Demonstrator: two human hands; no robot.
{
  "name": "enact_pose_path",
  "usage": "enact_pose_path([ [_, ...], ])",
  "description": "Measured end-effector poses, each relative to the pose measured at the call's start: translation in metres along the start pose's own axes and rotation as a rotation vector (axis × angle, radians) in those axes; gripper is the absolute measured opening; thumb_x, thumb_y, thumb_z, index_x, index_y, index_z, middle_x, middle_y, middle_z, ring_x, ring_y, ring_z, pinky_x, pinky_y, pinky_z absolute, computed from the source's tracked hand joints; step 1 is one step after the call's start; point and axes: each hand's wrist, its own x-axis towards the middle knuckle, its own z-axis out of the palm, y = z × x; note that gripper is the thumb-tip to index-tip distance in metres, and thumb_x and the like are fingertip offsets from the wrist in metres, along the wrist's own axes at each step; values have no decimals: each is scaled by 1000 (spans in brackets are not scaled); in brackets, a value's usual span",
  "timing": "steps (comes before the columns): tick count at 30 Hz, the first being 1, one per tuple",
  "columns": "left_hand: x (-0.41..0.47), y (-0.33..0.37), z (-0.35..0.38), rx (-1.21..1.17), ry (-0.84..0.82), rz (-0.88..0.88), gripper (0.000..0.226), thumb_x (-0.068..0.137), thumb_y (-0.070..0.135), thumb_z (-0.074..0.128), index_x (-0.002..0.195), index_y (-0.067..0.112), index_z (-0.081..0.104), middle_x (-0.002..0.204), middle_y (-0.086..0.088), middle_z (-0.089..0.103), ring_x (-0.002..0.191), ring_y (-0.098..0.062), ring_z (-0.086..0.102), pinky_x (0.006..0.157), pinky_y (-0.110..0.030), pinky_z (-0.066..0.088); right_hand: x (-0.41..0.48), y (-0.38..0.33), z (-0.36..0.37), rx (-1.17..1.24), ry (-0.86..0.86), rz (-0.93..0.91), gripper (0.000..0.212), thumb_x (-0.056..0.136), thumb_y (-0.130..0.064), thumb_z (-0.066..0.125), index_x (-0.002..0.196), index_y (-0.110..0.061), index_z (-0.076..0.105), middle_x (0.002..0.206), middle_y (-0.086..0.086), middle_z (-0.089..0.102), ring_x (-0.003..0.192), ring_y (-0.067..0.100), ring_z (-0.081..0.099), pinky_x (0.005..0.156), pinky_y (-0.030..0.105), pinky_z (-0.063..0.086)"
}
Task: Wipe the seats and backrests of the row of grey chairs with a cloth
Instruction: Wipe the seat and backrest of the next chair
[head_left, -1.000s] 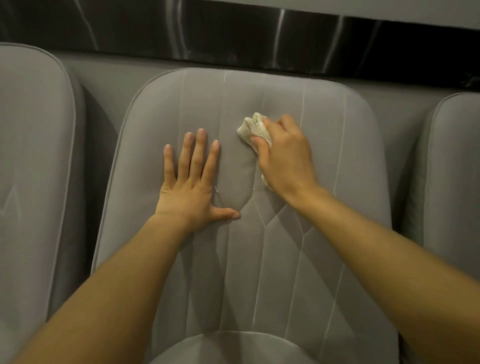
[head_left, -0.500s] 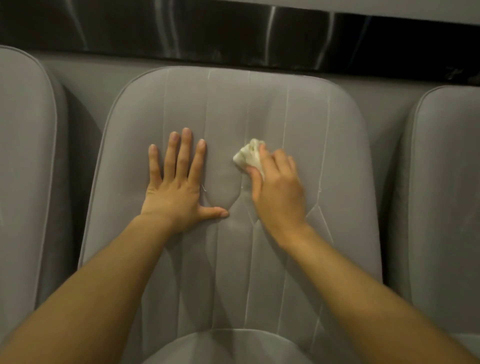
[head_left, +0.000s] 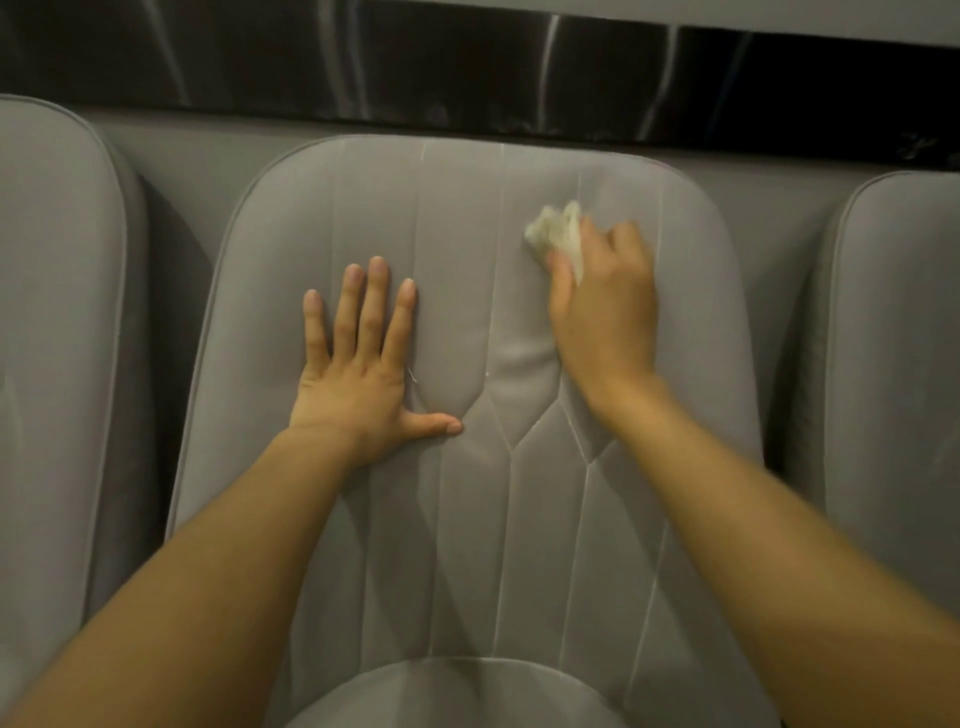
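Note:
The grey stitched backrest (head_left: 457, 218) of the middle chair fills the view. My left hand (head_left: 363, 364) lies flat on its left half, fingers straight and spread. My right hand (head_left: 602, 312) grips a crumpled white cloth (head_left: 553, 231) and holds it against the upper right part of the backrest. Most of the cloth is hidden under the fingers. The front curve of the chair's seat (head_left: 457, 696) shows at the bottom edge.
A neighbouring grey backrest (head_left: 57, 312) stands to the left and another (head_left: 898, 364) to the right, with dark gaps between. A grey panel and a glossy black band (head_left: 467, 62) run behind the chairs.
My right hand has carried the cloth up and to the right across the backrest, after dipping toward the middle. My left hand has stayed flat in place.

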Motion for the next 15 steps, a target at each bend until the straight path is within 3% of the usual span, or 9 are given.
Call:
enact_pose_path([
  [3, 0, -1, 0, 9, 1, -6, 125, 55, 90, 24, 128, 20, -51, 135, -4, -56, 126, -23, -51, 97, -44, -40, -63, 0, -3, -51, -20, -103, 38, 85, -8, 62, 119, 7, 57, 87, 23, 58, 76, 37, 55, 68, 40, 48],
  [6, -4, 1, 3, -7, -6, -17, 122, 59, 89, 22, 128, 20, -51, 135, -5, -56, 125, -24, -51, 96, -43, -41, -82, -1, -6, -4, -89, -108, 37, 83, -7, 67, 115, 10, 59, 82, 20, 58, 70, 35, 55, 61, 39, 52],
  [10, -8, 3, 6, -29, -10, -13, 120, 63, 87, 29, 131, 19, -44, 135, -5, -53, 124, -23, -52, 97, -42, -40, -58, -9, -16, 65, -74, -89, 37, 87, -13, 61, 120, 4, 57, 89, 22, 56, 74, 37, 57, 60, 39, 49],
  [15, -8, 1, 8, -20, 19, 0, 118, 63, 87, 26, 132, 20, -42, 137, -5, -51, 126, -22, -50, 99, -42, -38, -11, -7, -2, 36, 44, 21, 43, 94, -25, 50, 131, -3, 48, 107, 18, 52, 91, 31, 53, 74, 36, 43],
])
